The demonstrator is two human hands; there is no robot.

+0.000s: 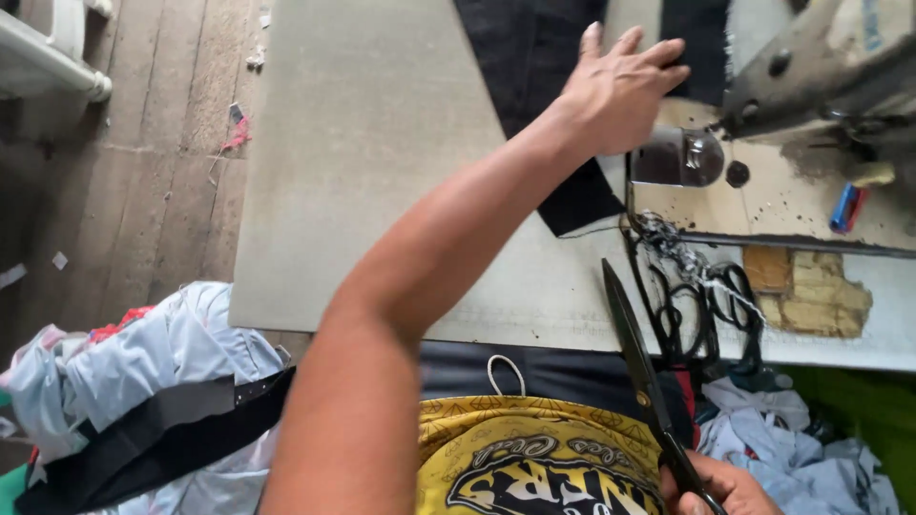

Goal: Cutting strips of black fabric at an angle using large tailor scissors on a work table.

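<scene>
Beside sewing machine [821,67], hanging scissors [701,315]

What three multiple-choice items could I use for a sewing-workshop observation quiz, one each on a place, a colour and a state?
1. Where is the left hand?
A. on the floor
B. over the dark fabric on the table
C. in the clothes pile

2. What colour is that fabric?
A. black
B. red
C. white

3. How are the long scissors held in the right hand?
A. wide open
B. lying flat on the table
C. blades closed, pointing away

Answers: 1 B, the open hand is above the cloth by the sewing machine; 2 A, it looks black; 3 C, the blades form one line.
</scene>
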